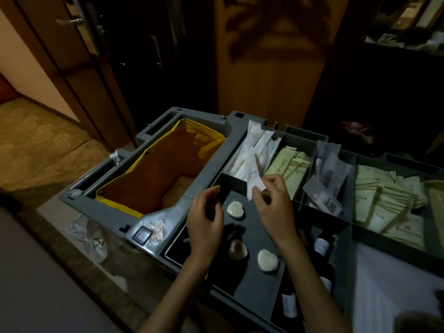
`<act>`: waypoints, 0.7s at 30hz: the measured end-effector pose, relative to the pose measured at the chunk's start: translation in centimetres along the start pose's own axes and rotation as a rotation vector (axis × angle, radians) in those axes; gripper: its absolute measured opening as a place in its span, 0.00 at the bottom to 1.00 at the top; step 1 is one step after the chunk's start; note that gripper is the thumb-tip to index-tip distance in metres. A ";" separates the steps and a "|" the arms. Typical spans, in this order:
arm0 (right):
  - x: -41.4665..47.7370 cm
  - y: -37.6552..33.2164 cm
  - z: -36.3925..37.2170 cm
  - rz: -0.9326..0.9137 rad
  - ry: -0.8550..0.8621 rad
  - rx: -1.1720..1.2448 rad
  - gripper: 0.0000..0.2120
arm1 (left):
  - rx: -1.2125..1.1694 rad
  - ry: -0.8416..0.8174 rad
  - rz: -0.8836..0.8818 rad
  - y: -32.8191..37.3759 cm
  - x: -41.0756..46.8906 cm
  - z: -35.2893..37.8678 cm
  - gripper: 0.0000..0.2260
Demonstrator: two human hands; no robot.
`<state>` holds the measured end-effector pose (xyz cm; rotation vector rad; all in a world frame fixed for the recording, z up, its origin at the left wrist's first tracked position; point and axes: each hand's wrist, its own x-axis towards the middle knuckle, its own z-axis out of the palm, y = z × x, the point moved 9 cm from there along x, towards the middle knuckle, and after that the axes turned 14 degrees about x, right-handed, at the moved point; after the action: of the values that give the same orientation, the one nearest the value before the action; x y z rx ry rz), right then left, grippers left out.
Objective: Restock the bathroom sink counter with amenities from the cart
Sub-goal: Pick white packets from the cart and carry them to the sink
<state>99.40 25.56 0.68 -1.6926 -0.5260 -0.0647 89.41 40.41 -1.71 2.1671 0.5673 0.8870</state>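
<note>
Hands over a grey plastic cart (209, 150), one drawing a sachet out of its bins.

A yellow-edged fabric bag (168, 162) hangs open in the cart's left well. To its right, upright dividers split the top into bins: flat cream packets (384, 198) stacked at far right, grey film pouches (329, 174), and long white sachets (254, 150) standing on end. A dark tray (252, 280) lies nearest, holding smooth heart-shaped soaps (236, 210), with small labelled bottles (322, 246) beside it. The right hand (276, 205) pinches one white sachet (255, 182) between thumb and fingertips, just above the tray's far divider. The left hand (205, 219) hovers with curled fingers by that divider; whether it holds anything cannot be told.
</note>
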 end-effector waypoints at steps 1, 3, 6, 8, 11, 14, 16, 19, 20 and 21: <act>0.1 -0.1 -0.5 -0.007 0.015 0.044 0.03 | 0.009 0.002 0.010 0.2 0.0 0.0 0.16; 0.2 0.0 -1.4 -0.006 0.037 0.170 0.05 | 0.029 0.006 0.039 0.6 0.0 0.0 0.17; 0.5 0.1 -2.9 0.005 0.081 0.303 0.07 | 0.047 0.003 0.058 0.7 0.0 0.1 0.19; 0.8 0.3 -4.0 0.020 0.151 0.406 0.04 | 0.049 0.008 0.068 0.6 0.0 0.2 0.21; 1.2 0.8 -5.9 0.065 0.282 0.526 0.07 | 0.053 0.001 0.080 0.5 0.0 0.3 0.23; 1.4 1.1 -7.5 0.106 0.398 0.600 0.09 | 0.032 -0.007 0.094 0.7 0.0 0.5 0.25; 1.7 1.3 -8.2 0.121 0.442 0.633 0.09 | 0.027 -0.017 0.095 0.8 -0.1 0.6 0.27; 3.0 1.9 -7.4 0.183 0.340 0.522 0.08 | 0.042 -0.018 0.087 0.8 -0.2 0.6 0.29; 3.4 2.1 -6.9 0.210 0.285 0.475 0.09 | 0.058 -0.015 0.087 0.6 -0.2 0.7 0.28; 3.8 2.3 -6.4 0.228 0.240 0.443 0.09 | 0.077 -0.016 0.088 0.4 -0.1 0.8 0.27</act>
<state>105.19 20.41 1.13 -1.2785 -0.1490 0.0140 89.95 39.69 -1.85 2.2822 0.5091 0.9069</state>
